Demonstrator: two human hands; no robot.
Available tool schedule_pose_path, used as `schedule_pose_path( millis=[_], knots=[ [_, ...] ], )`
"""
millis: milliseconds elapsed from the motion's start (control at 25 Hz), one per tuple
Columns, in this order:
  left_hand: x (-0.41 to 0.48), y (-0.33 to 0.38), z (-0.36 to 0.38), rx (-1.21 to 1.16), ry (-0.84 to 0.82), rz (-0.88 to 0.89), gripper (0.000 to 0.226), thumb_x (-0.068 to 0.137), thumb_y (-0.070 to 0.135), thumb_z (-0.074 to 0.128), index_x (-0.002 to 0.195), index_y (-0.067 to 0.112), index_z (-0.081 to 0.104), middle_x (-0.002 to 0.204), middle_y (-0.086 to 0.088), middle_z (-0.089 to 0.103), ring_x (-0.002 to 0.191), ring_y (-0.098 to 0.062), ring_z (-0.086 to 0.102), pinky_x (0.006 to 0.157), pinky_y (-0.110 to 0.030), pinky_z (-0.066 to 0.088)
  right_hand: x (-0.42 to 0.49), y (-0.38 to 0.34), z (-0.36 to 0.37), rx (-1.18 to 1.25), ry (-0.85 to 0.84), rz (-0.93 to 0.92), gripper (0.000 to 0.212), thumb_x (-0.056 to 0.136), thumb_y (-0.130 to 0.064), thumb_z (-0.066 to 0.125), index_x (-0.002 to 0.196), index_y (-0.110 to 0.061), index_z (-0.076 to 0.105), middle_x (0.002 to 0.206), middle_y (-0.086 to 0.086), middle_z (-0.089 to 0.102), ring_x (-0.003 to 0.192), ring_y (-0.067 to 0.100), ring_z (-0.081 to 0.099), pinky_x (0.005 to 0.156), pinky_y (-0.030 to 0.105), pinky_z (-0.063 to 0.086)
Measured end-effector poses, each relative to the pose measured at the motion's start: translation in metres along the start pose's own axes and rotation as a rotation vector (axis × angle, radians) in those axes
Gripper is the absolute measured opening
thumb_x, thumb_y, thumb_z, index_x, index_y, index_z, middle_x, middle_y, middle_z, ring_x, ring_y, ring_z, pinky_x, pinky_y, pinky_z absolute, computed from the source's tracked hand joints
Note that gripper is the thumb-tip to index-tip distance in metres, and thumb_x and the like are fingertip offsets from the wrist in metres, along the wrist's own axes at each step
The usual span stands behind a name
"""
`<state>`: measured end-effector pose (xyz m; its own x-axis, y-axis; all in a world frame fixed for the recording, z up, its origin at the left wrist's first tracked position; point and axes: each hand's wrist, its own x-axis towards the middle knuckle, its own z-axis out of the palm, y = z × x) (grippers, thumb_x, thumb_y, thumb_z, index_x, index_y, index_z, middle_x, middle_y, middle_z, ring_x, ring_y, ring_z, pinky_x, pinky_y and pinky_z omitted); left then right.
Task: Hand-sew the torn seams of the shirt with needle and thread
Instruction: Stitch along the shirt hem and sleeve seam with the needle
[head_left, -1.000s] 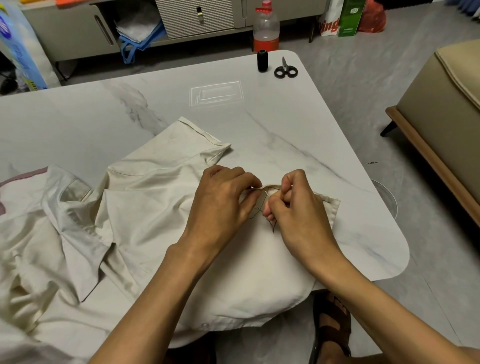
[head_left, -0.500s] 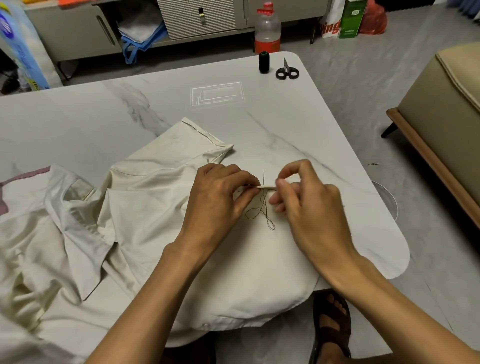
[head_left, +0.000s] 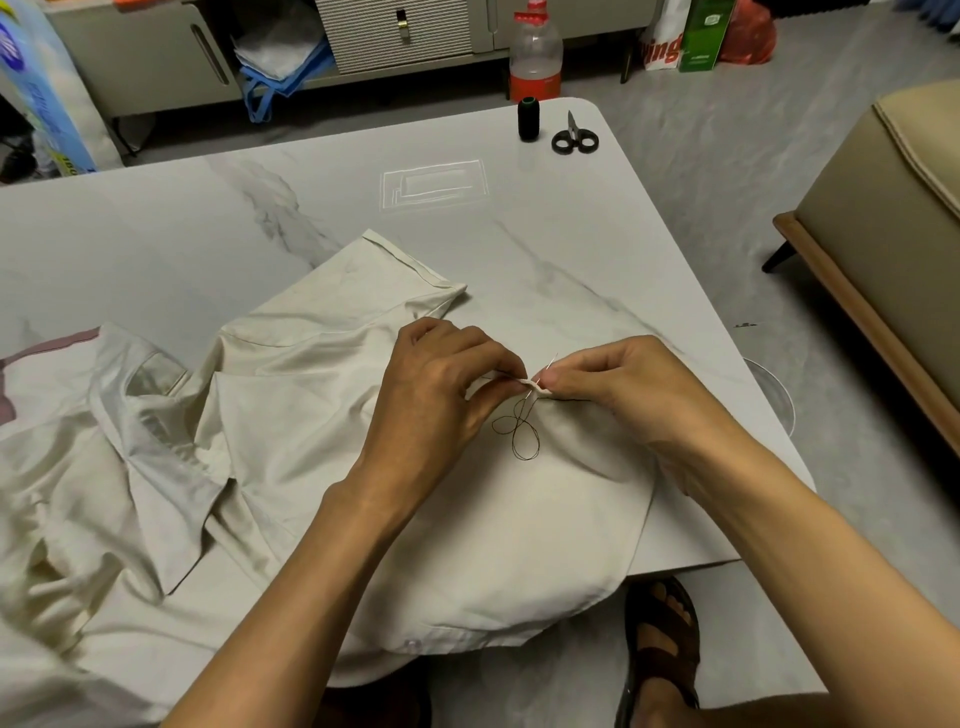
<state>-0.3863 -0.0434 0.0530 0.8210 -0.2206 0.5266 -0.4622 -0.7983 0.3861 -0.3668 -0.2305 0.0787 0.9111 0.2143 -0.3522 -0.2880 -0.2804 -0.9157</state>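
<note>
Head view. We read little: red letters "ing" on a white bag on the floor; print on the green carton beside it is too small to read. The blue pack at far left is blurred.

Cream shirt lies crumpled on the marble table, its hem hanging over the near edge. Left hand has fingers curled, pinching a small fold of the seam. Right hand, fingers curled, pinches the needle, which slants up out of the fold. Dark thread loops loose on the cloth just below.

At the far table corner: 1 black spool, 1 pair of scissors just beside it. Plastic bottle on the floor behind. Beige sofa at right. Sandalled foot below the table edge.
</note>
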Motion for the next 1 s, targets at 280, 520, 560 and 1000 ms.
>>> schedule_pose_path(
  millis=[280, 520, 560, 1000],
  knots=[
    [-0.001, -0.001, -0.001, -0.043, 0.002, -0.017, 0.018, 0.086, 0.037, 0.068, 0.081, 0.020, 0.072, 0.077, 0.011, 0.067, 0.075, -0.014, 0.056, 0.086, -0.020, 0.031, -0.006, -0.002, 0.010, 0.202, 0.097, 0.001, 0.007, 0.085, -0.010, 0.072, 0.081, -0.005, 0.076, 0.083, 0.006, 0.075, 0.070, 0.002, 0.066, 0.068, 0.011, 0.049],
    [-0.005, -0.001, -0.004, -0.083, -0.013, -0.131, 0.011, 0.082, 0.036, 0.073, 0.082, 0.025, 0.073, 0.079, 0.017, 0.067, 0.085, -0.010, 0.047, 0.087, -0.017, 0.026, 0.001, -0.005, 0.000, 0.494, 0.158, -0.054, 0.011, 0.102, -0.011, 0.048, 0.095, -0.007, 0.056, 0.084, 0.008, 0.076, 0.083, 0.021, 0.074, 0.078, 0.029, 0.060],
    [-0.005, -0.002, -0.004, -0.086, -0.017, -0.132, 0.011, 0.082, 0.036, 0.072, 0.082, 0.025, 0.073, 0.079, 0.017, 0.067, 0.085, -0.009, 0.045, 0.087, -0.017, 0.026, 0.001, -0.004, 0.001, 0.491, 0.155, -0.061, 0.010, 0.102, -0.010, 0.049, 0.096, -0.007, 0.056, 0.081, 0.008, 0.075, 0.078, 0.020, 0.073, 0.077, 0.028, 0.060],
    [-0.018, -0.003, -0.011, -0.163, -0.078, -0.122, 0.006, 0.079, 0.010, 0.080, 0.080, 0.013, 0.074, 0.071, 0.011, 0.066, 0.056, 0.006, 0.053, 0.057, -0.010, 0.039, -0.010, -0.018, -0.003, 0.519, 0.120, -0.222, 0.014, 0.097, -0.002, 0.053, 0.094, -0.003, 0.067, 0.091, 0.010, 0.075, 0.091, 0.021, 0.073, 0.088, 0.031, 0.057]
  ],
)
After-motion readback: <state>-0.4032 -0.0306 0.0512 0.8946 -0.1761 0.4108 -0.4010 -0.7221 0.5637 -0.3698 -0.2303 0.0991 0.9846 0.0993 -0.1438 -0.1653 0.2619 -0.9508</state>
